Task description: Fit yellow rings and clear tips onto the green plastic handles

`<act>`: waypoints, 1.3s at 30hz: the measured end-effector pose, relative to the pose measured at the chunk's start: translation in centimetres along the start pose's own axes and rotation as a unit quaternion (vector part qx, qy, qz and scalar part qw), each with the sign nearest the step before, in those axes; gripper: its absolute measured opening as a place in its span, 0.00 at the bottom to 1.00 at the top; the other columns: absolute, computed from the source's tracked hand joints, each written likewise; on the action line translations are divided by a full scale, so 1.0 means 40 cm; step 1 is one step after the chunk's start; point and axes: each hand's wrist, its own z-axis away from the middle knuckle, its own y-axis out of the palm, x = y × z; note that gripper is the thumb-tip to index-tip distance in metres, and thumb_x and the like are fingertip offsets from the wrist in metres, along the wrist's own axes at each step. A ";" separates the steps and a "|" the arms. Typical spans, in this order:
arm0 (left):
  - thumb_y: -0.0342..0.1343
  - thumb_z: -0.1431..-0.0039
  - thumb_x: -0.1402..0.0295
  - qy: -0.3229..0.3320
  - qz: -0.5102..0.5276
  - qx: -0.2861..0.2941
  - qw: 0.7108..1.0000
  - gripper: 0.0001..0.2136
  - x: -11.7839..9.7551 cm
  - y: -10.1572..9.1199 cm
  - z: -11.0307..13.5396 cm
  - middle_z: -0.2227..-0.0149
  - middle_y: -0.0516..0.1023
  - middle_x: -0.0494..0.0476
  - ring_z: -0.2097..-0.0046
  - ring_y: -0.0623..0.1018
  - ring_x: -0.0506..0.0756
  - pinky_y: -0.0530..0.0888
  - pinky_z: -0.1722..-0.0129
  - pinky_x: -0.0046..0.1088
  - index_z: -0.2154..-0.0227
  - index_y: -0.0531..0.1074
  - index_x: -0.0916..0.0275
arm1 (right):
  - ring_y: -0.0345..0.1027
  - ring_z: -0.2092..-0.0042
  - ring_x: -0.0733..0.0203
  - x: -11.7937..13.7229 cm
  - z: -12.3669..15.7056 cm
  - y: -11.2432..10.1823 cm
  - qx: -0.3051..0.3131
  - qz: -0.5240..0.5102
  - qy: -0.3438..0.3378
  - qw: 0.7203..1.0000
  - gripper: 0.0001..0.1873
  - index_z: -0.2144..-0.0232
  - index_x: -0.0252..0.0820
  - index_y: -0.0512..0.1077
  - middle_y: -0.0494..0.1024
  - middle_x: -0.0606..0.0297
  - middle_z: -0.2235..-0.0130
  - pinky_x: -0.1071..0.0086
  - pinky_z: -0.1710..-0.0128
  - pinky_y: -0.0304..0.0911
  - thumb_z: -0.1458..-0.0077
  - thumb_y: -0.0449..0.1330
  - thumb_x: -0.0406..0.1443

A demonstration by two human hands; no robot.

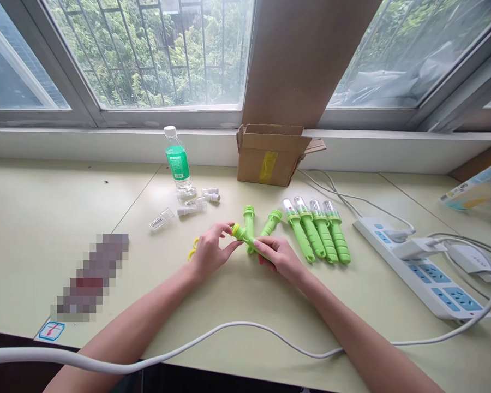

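My right hand [280, 256] is wrapped round the ribbed body of a green torch handle [245, 237], which lies tilted with its yellow-ringed end towards the left. My left hand [208, 251] pinches that yellow-ringed end with thumb and fingers. A small yellow ring [193, 248] peeks out beside my left hand. Two more green handles [272, 221] without clear caps lie just behind my hands. To the right, several finished green torches [317, 232] with clear caps lie side by side.
Several clear plastic caps [192, 207] lie by a green-labelled water bottle [177, 161]. An open cardboard box [268, 155] stands at the sill. A white power strip [421, 270] with plugs lies at right; its white cable [229, 330] crosses the front edge.
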 end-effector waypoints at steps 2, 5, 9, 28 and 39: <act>0.61 0.48 0.64 -0.001 0.001 0.000 1.000 0.12 0.000 0.000 0.000 0.56 0.78 0.57 0.61 0.79 0.53 0.79 0.65 0.33 0.65 0.64 0.59 | 0.52 0.82 0.71 0.000 0.000 0.000 0.000 -0.001 0.000 1.000 0.20 0.74 0.39 0.71 0.67 0.67 0.79 0.74 0.84 0.48 0.43 0.54 0.48; 0.61 0.48 0.64 -0.001 0.001 -0.001 1.000 0.11 0.001 0.001 0.000 0.56 0.78 0.57 0.61 0.79 0.53 0.79 0.65 0.34 0.66 0.64 0.59 | 0.52 0.82 0.71 -0.001 0.000 0.000 -0.001 -0.001 0.002 1.000 0.19 0.73 0.38 0.71 0.67 0.67 0.79 0.74 0.84 0.48 0.43 0.54 0.48; 0.61 0.47 0.64 0.005 -0.004 -0.004 1.000 0.10 0.003 0.001 0.000 0.56 0.78 0.57 0.63 0.79 0.53 0.79 0.65 0.34 0.67 0.65 0.59 | 0.52 0.82 0.71 -0.003 0.001 -0.002 -0.002 0.004 0.007 1.000 0.20 0.70 0.38 0.73 0.68 0.67 0.79 0.74 0.84 0.48 0.43 0.54 0.49; 0.62 0.48 0.66 0.023 0.012 -0.004 1.000 0.12 0.003 -0.001 -0.005 0.55 0.77 0.58 0.59 0.78 0.54 0.79 0.63 0.34 0.65 0.65 0.60 | 0.53 0.83 0.70 -0.006 0.000 -0.005 0.014 -0.018 -0.007 1.000 0.22 0.75 0.39 0.69 0.69 0.67 0.80 0.73 0.84 0.48 0.42 0.52 0.50; 0.61 0.47 0.67 0.033 0.009 -0.012 0.999 0.09 -0.004 -0.005 -0.002 0.54 0.77 0.59 0.57 0.79 0.54 0.79 0.60 0.35 0.66 0.67 0.60 | 0.53 0.83 0.70 -0.012 -0.002 -0.007 0.025 -0.030 -0.009 0.999 0.23 0.74 0.38 0.70 0.70 0.67 0.80 0.73 0.84 0.47 0.42 0.51 0.51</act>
